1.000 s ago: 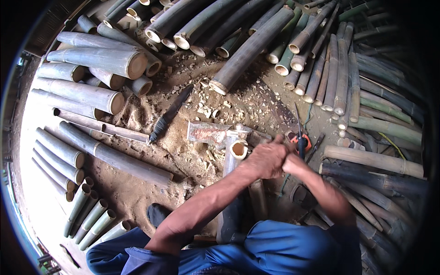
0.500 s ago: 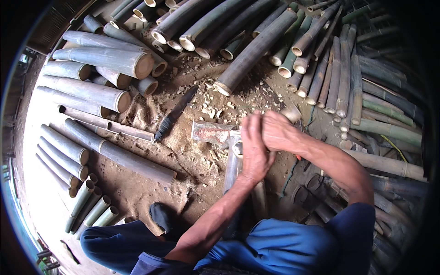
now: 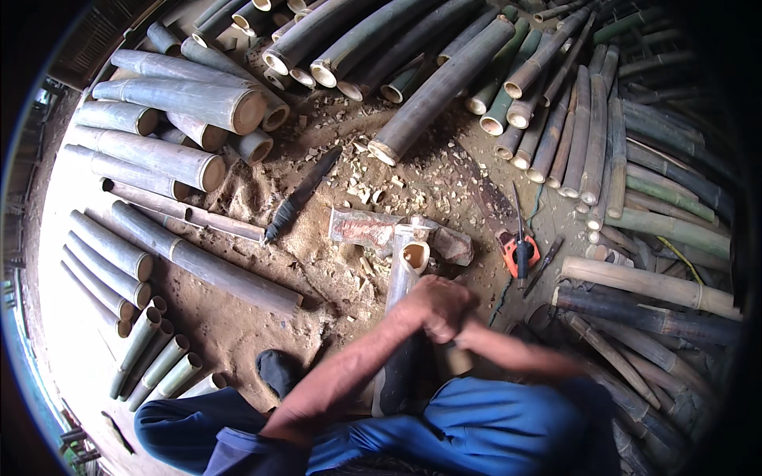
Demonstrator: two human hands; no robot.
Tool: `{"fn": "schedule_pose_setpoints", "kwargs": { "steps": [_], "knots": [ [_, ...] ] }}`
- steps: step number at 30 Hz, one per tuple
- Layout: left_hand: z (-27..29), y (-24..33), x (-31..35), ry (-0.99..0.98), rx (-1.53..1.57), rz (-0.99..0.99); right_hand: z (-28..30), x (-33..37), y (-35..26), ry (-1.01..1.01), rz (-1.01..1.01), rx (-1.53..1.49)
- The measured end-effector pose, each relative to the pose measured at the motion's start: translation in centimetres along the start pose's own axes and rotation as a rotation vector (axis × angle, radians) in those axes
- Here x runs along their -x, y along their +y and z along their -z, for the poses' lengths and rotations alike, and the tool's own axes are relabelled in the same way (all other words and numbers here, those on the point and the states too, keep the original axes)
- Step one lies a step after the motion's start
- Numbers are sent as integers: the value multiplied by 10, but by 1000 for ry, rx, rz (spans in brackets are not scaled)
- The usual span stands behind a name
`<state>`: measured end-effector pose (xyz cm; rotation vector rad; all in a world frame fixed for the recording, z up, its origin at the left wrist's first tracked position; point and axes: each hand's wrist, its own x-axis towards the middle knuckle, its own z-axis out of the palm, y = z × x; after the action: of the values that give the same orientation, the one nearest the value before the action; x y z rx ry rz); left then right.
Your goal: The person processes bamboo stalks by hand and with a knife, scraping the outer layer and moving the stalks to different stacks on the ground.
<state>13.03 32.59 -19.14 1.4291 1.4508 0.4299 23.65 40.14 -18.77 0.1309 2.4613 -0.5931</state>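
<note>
My left hand (image 3: 441, 303) is closed beside the open end of a grey bamboo tube (image 3: 398, 287). Whatever its fingers may grip is hidden. My right hand (image 3: 464, 332) is pressed close against the left, smeared by motion, its fingers mostly covered. The tube points away from my legs, and its pale hollow mouth rests on a rough, reddish-scarred wooden block (image 3: 361, 229). Just under my hands shows a pale, cylindrical piece (image 3: 457, 360); its kind is unclear.
A large dark knife (image 3: 305, 190) with a wrapped handle lies beyond the block, among wood chips. On the right are an orange-and-black tool (image 3: 520, 252) and a thin dark tool (image 3: 544, 266). Bamboo piles (image 3: 178, 103) surround the ground, with a long split piece (image 3: 230, 270) at left.
Both hands have come back toward my body from beyond the tube's mouth, baring that mouth, the right part of the block and the orange-and-black tool.
</note>
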Motion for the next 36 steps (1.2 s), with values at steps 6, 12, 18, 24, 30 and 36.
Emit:
{"fn": "schedule_pose_setpoints", "kwargs": {
  "steps": [6,12,18,24,30,36],
  "knots": [
    [1,4,11,647,187,-52,31,-24,28,-32,69,141],
    [-1,27,10,786,351,2,55,-19,53,-167,-1,229],
    [40,0,32,-44,-9,-29,-62,-35,-40,479,-353,-822],
    [13,18,150,362,263,330,-52,-5,-61,241,-299,-2130],
    [-7,13,184,322,-79,659,-43,-14,-52,-104,-202,-2302],
    [106,26,154,100,-488,442,-41,-40,-68,-91,-33,-2868]
  ]
}}
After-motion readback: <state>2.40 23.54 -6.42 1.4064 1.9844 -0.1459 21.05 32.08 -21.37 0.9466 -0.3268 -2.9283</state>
